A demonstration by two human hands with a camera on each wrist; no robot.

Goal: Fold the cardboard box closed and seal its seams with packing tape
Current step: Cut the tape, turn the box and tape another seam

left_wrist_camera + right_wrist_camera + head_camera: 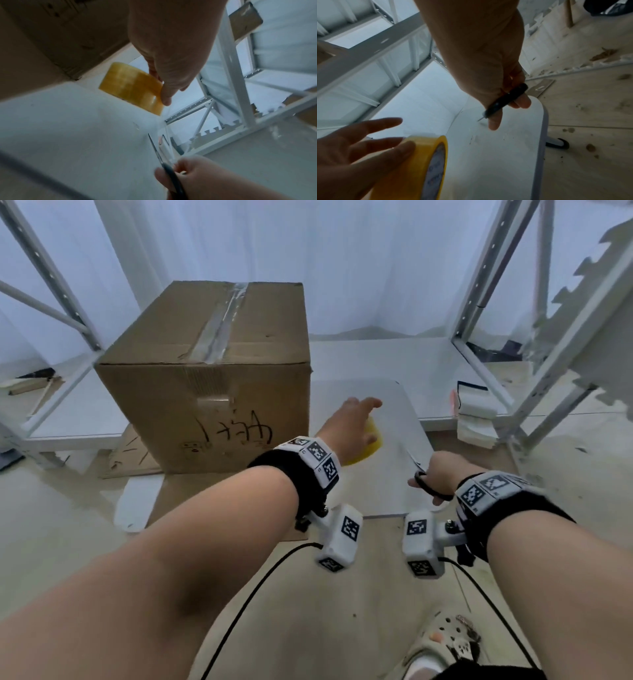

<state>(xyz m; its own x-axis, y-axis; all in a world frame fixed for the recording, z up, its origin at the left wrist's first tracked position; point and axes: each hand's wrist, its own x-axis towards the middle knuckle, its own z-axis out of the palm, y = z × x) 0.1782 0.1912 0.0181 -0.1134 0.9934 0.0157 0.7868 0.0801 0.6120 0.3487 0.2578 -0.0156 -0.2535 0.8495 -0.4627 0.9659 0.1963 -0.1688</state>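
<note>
In the middle of the head view, the left hand [352, 422] holds the yellow tape roll [363, 445] over the white board [394, 494], thumb on the roll's outer band and the other fingers spread almost straight past it. At lower right of that frame the right hand [442, 474] has its fingers curled through the black loop of the scissors [423, 474], blades pointing up the board. The cardboard box [212, 378] stands at upper left, just beside the board, flaps down, with a clear strip of tape [222, 326] running along its centre seam and over the front edge.

The step in hand looks like either setting the tools down or fetching more tape for the remaining seams; I cannot tell which. To do it well, the roll wants a firmer hold, since a thumb alone on a slick band may let it slip or roll away. The scissors are best kept closed, tips away from the other hand.

The roll is a glossy, translucent amber ring with a printed core. The box is matt brown corrugated card, scuffed, with black marker writing on its front. The board is smooth, round-cornered and lightly scratched.
</note>
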